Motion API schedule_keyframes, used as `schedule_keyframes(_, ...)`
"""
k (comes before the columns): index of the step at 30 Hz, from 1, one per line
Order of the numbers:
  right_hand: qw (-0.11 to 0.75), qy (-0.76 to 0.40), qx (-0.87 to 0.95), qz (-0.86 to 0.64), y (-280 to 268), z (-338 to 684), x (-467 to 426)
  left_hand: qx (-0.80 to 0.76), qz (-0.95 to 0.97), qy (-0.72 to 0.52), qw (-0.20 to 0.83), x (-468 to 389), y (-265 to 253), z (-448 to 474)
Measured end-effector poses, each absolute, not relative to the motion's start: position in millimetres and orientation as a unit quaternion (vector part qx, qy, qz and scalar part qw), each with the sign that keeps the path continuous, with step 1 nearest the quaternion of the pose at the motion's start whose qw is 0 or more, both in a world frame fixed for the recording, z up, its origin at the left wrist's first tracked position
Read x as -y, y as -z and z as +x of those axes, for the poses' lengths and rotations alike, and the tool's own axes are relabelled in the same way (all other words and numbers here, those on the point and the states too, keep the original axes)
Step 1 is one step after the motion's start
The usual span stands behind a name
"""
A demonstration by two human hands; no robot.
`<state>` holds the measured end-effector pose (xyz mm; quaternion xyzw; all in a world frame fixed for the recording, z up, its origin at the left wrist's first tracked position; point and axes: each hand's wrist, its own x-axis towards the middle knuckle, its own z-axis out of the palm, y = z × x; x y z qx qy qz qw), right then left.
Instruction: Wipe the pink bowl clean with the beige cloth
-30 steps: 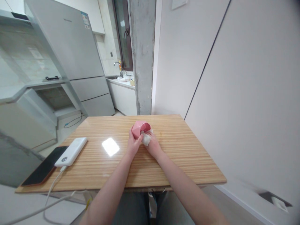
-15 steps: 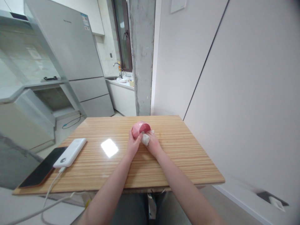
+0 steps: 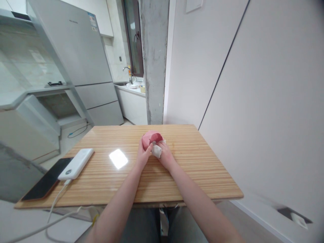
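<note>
The left hand [image 3: 143, 154] clasps the pink container [image 3: 150, 137] by its side; the right hand [image 3: 166, 157] grips a white cloth [image 3: 156, 151] at its mouth. The container tilts above the wooden table's [image 3: 199, 168] far half, its interior mostly hidden.

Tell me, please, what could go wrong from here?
The pink object might slip if the left hand loosens. The white tissue or cloth at the right hand might catch on its rim. The white cable, hanging past the table's edge near the left forearm, might snag and pull the power bank.
</note>
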<state>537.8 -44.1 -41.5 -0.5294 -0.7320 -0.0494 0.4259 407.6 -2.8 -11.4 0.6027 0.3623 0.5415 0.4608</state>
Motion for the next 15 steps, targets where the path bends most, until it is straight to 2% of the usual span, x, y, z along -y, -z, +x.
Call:
schedule_keyframes(4,0.381,0.077,0.751,-0.534,38,538,45,-0.394,0.57,-0.545,0.472,-1,7,401)
schedule_keyframes(10,0.428,0.046,0.739,-0.518,44,538,42,-0.305,0.558,-0.515,0.575,-1,24,411)
schedule_keyframes(15,0.444,0.026,0.735,-0.512,45,538,42,-0.309,0.588,-0.501,0.555,1,20,409)
